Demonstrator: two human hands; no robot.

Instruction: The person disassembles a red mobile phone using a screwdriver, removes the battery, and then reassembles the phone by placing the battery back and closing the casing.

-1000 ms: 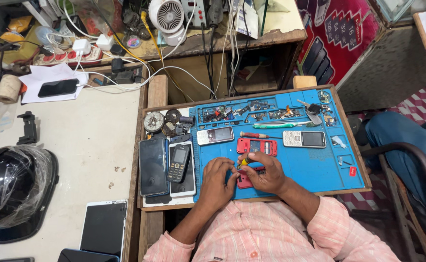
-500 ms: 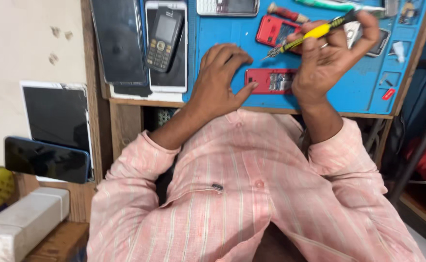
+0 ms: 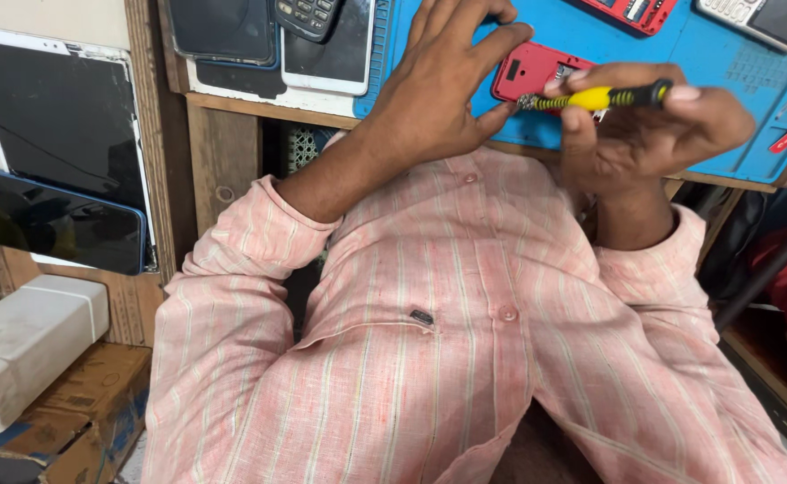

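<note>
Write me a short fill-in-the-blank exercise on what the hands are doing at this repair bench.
1. The right hand holds a screwdriver with a black and ____ handle.
2. The left hand steadies a small ____ phone casing.
3. The casing lies on a ____ work mat.
4. The person wears a striped ____ shirt.

Missing words: yellow; red; blue; pink

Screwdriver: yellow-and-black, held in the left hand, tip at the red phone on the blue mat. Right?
Wrong hand. The head view shows the right hand holding the yellow-and-black screwdriver, tip at the red phone on the blue mat.
</note>
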